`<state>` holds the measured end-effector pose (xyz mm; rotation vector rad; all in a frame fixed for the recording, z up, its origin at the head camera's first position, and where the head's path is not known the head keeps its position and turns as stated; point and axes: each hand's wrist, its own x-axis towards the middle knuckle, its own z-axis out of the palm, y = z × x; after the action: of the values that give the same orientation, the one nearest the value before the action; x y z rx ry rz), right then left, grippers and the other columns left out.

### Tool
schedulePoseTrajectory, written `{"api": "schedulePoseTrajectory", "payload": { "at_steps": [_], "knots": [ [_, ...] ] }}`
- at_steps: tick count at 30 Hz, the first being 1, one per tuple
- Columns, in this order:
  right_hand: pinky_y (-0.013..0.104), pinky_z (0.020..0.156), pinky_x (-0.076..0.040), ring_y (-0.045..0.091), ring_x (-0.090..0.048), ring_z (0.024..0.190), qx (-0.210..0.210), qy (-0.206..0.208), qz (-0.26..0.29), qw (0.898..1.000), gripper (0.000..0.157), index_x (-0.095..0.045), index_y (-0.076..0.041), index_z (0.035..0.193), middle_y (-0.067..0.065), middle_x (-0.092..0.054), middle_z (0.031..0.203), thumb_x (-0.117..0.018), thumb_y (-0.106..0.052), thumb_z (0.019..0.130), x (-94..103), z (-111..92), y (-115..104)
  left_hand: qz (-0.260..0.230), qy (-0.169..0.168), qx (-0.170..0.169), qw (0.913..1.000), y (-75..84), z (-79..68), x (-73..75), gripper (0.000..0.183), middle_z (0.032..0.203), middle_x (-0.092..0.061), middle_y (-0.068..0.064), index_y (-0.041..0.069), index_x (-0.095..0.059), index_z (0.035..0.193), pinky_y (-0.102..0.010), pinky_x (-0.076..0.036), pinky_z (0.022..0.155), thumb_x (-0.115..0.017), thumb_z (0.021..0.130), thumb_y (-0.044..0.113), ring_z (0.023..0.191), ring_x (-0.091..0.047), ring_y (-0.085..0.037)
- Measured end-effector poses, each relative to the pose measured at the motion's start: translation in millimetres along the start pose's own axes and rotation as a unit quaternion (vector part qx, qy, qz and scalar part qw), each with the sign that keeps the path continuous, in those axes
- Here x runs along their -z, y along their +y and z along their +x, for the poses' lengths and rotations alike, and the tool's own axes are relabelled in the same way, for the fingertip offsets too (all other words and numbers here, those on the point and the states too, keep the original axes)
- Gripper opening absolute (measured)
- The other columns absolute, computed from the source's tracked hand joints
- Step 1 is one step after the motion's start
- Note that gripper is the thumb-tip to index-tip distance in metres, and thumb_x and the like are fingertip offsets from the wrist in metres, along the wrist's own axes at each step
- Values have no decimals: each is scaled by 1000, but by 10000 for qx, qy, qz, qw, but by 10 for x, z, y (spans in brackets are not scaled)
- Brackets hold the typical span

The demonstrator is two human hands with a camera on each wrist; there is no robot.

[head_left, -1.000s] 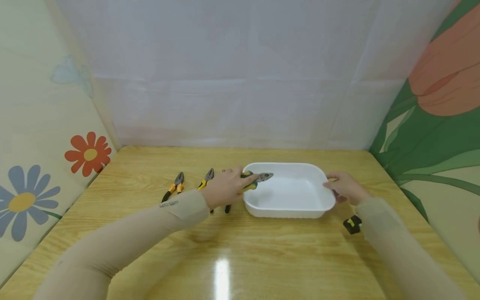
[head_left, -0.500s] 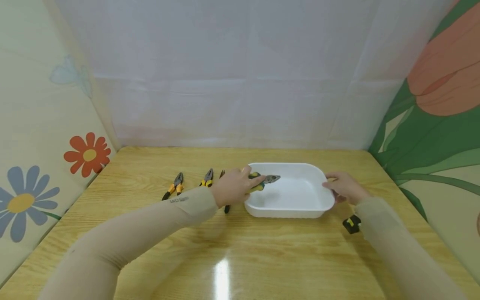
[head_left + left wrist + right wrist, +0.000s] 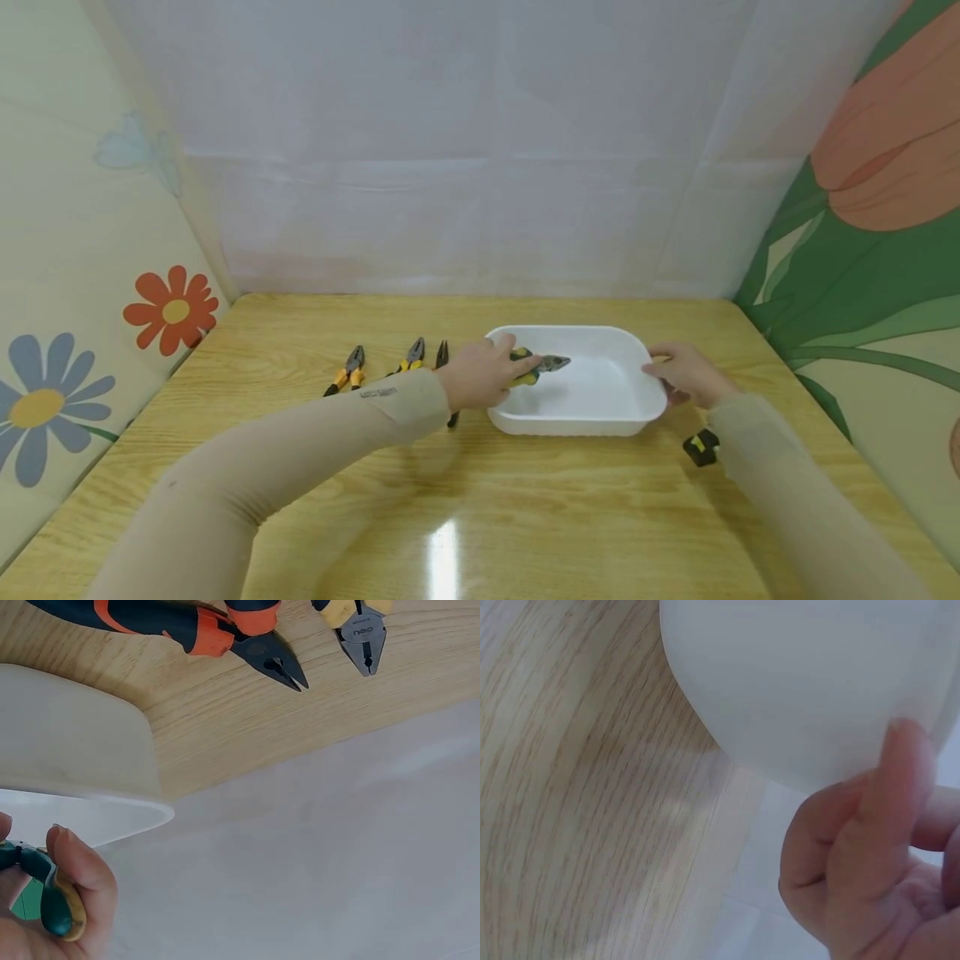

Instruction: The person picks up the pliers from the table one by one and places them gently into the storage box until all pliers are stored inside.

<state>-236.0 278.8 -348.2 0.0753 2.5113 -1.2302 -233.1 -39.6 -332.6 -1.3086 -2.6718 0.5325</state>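
Observation:
My left hand [image 3: 480,373] grips a pair of pliers [image 3: 553,362] with green and yellow handles. Their grey metal head points right, over the inside of the white plastic basin [image 3: 570,427]. One handle end of the pliers [image 3: 58,911] shows between fingers and thumb in the left wrist view, beside the basin's rim. At the basin's right end my right hand [image 3: 690,375] holds the rim. In the right wrist view, a fingertip of that hand [image 3: 877,840] presses the outer wall of the basin [image 3: 780,682], and other fingers are bent.
On the wooden table [image 3: 525,508], left of the basin, lie black-and-orange pliers [image 3: 352,367], yellow-handled pliers [image 3: 412,357] and dark-handled pliers [image 3: 442,354], partly behind my left arm. A small black-and-yellow object [image 3: 701,447] sits by my right sleeve. A pale sheet [image 3: 480,167] hangs behind.
My left hand has moved right with the pliers, from the basin's left rim to further over its inside. The right hand keeps its place on the basin.

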Motion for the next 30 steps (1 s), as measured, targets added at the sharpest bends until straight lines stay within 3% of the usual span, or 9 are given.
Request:
{"api": "schedulePoseTrajectory", "payload": {
  "at_steps": [11,16,30],
  "knots": [
    [34,59,-53,18,-54,68,-89,5,0,10000,46,-35,15,139,12,-56,85,-47,-7,101,-7,12,-8,70,227,-59,9997,10,100,-26,56,110,-53,-9,26,-38,151,-18,-37,47,-54,97,27,61,-37,-9],
    [34,61,-53,19,-54,70,-126,14,-8,9999,46,-35,15,139,14,-56,89,-47,-8,101,-1,6,-10,223,-28,-142,9996,47,167,-18,56,105,-51,-6,28,-34,152,-18,-37,49,-51,99,28,62,-34,-9],
    [34,60,-54,19,-56,70,-112,75,-3,9999,46,-35,16,139,17,-58,93,-48,-6,100,-12,-18,-31,457,-669,-199,9965,105,328,-49,61,118,-49,-7,32,-27,154,-20,-35,51,-51,98,33,61,-34,-8]
  ]
}}
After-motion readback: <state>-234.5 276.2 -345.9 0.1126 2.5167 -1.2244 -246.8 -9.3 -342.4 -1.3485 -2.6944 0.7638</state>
